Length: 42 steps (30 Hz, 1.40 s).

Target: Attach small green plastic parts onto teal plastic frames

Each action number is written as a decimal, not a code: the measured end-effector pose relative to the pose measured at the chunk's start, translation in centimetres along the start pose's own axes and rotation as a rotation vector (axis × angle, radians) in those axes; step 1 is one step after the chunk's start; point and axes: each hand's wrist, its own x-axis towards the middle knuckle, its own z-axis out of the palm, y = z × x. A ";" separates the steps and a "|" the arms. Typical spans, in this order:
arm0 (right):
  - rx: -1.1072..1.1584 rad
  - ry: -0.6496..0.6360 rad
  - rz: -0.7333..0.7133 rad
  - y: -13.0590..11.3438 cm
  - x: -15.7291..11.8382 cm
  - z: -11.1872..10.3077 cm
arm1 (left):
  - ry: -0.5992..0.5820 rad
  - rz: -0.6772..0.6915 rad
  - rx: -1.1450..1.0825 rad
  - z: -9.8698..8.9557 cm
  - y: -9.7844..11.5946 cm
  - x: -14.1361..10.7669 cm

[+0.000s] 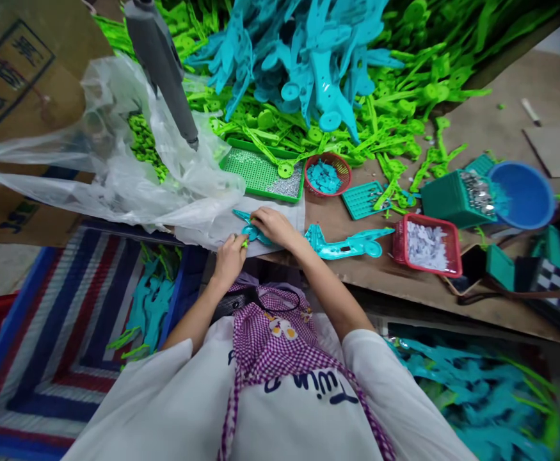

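Near the table's front edge, my left hand has its fingers closed on a small green part. My right hand is just to the right and slightly farther back, its fingers pressed on a blue plastic piece that lies on white sheeting. A bit of green shows under the right fingertips. Another blue plastic piece lies on the table to the right of my right forearm. Behind the hands stands a green tray of small metallic pieces.
A grey screwdriver-like tool hangs at the upper left. Red baskets, a green box and a blue bowl stand to the right. Green and blue plastic parts are heaped behind. A clear bag lies at the left.
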 end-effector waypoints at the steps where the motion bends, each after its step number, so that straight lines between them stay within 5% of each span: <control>1: -0.032 -0.035 0.002 -0.1 0.2 -0.3 | 0.005 0.003 0.006 0.0 0.0 0.0; 13: -0.208 -0.194 0.021 -0.5 1.1 -1.0 | 0.008 0.010 -0.004 0.1 0.0 0.1; 19: 0.003 0.010 0.032 0.0 -0.3 -0.7 | 0.087 0.058 -0.132 -0.3 -1.0 0.0; 22: 0.139 0.226 0.000 -2.0 -2.6 -0.9 | 0.192 0.060 -0.245 -0.7 -1.2 -0.8; 25: 0.228 0.290 -0.098 -5.1 -5.0 -0.2 | 0.220 0.089 -0.315 -0.9 -0.4 -1.6; 31: 0.302 0.495 -0.026 -7.3 -7.0 0.1 | 0.138 0.217 -0.451 -1.4 3.1 -0.4; 37: 0.727 0.907 0.393 -2.4 -11.6 -3.9 | 0.028 0.300 -0.569 -1.4 8.8 4.0; 42: 0.765 0.898 0.641 1.2 -17.6 -5.7 | -0.066 0.513 -0.513 3.2 16.9 8.0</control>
